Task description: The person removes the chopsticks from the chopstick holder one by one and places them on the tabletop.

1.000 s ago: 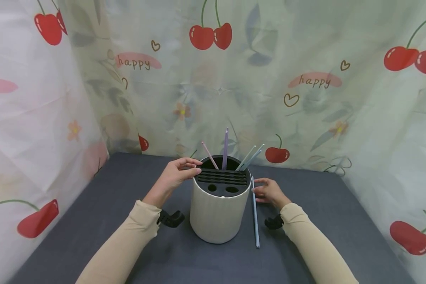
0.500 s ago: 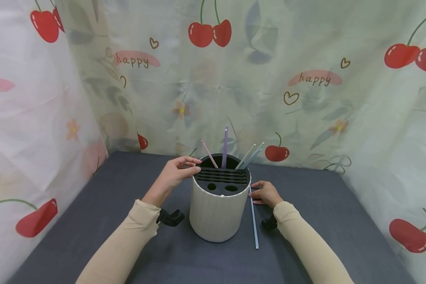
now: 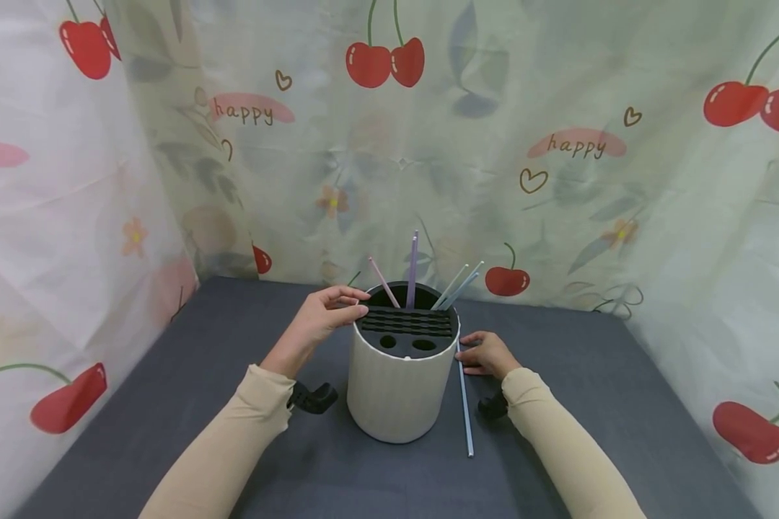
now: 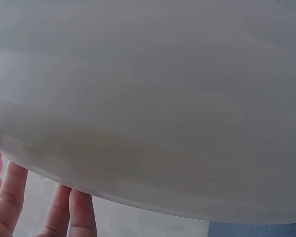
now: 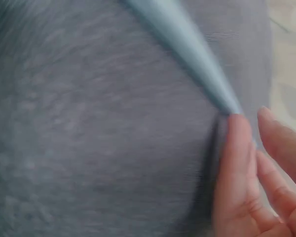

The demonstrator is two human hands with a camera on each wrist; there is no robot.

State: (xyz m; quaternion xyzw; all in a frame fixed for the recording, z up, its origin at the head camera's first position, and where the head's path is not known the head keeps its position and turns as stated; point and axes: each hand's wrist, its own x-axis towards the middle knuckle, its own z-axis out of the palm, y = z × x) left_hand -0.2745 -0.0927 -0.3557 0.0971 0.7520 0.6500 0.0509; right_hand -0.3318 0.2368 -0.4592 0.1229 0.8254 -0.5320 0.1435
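Note:
A round white pen holder (image 3: 394, 396) with a black slotted insert (image 3: 405, 328) stands in the middle of the table. My left hand (image 3: 314, 317) holds its left rim, thumb toward the front and fingers behind; its fingers show below the pale wall in the left wrist view. Beside the holder's right wall, my right hand (image 3: 490, 355) pinches a slim light blue stick (image 3: 465, 411) near its far end. The stick slants toward me, its near end low over the dark cloth. In the right wrist view the light blue stick (image 5: 187, 49) runs up from the fingertips.
Purple sticks (image 3: 412, 270), a pink stick (image 3: 383, 281) and several pale green and blue sticks (image 3: 456, 290) stand in the holder's back opening. Dark cloth covers the table (image 3: 266, 461). A cherry-print curtain (image 3: 396, 158) hangs behind and on both sides.
My right hand has shifted slightly left and toward me, bringing the blue stick's far end in against the holder's side. The left hand keeps its place on the rim.

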